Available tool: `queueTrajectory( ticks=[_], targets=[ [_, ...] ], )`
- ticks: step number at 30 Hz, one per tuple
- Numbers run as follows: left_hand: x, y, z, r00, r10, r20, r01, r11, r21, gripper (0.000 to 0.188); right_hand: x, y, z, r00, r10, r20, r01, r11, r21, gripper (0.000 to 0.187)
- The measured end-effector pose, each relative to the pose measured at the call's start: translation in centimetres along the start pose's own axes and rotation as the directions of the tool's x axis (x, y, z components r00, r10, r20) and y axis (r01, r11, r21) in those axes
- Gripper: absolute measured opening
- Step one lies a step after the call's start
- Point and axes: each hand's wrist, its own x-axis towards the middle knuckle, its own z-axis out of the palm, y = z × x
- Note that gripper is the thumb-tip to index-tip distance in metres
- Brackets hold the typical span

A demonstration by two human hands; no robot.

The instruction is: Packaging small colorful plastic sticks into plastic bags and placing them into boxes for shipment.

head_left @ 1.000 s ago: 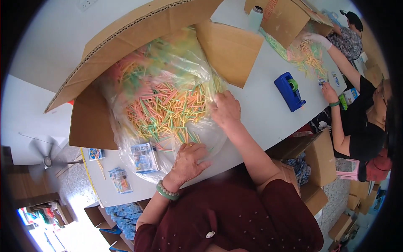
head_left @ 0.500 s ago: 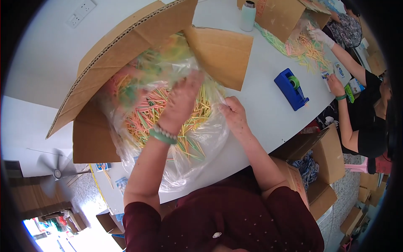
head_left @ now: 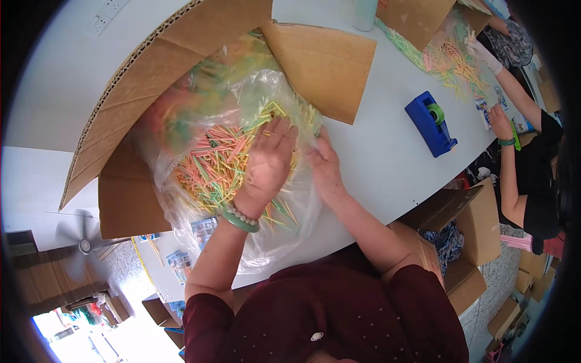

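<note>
Thin pastel sticks (head_left: 215, 160) in pink, yellow and green lie heaped in a clear plastic bag (head_left: 260, 245), which spills from a cardboard box (head_left: 130, 202) tipped toward me. My left hand (head_left: 269, 160), wearing a beaded bracelet and a green bangle, rests over the right side of the heap. Its fingers are stretched out, back of the hand up; what lies under the palm is hidden. At the bag's right edge, my right hand (head_left: 327, 169) is closed on the plastic with thumb and fingers. Deeper in the box, more sticks look blurred through the film.
A blue tape dispenser (head_left: 431, 124) stands right on the white table (head_left: 381, 175). Beyond it, a co-worker's gloved hand (head_left: 481, 54) is at another stick pile (head_left: 457, 60). Small printed packets (head_left: 180, 266) lie near the left edge. An open carton (head_left: 484, 230) stands below, right.
My left hand has come down and slightly nearer on the heap, its fingers now sharper. My right hand has shifted a little left with the bag's edge. The view has shifted slightly.
</note>
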Motion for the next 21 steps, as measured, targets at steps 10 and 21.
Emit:
queueTrajectory(
  ticks=[10,21],
  targets=[
    [-3.4,-2.0,0.5,0.957,-0.285,0.046,0.282,0.887,-0.365,0.049,-1.1,2.0,7.4,0.96,-0.252,-0.125,0.211,0.939,-0.272,0.037],
    [-2.0,-0.5,1.4,0.973,-0.089,0.215,0.023,0.956,0.291,0.047,0.0,1.4,0.7,0.954,-0.259,0.154,0.3,0.769,-0.564,0.027]
  ],
)
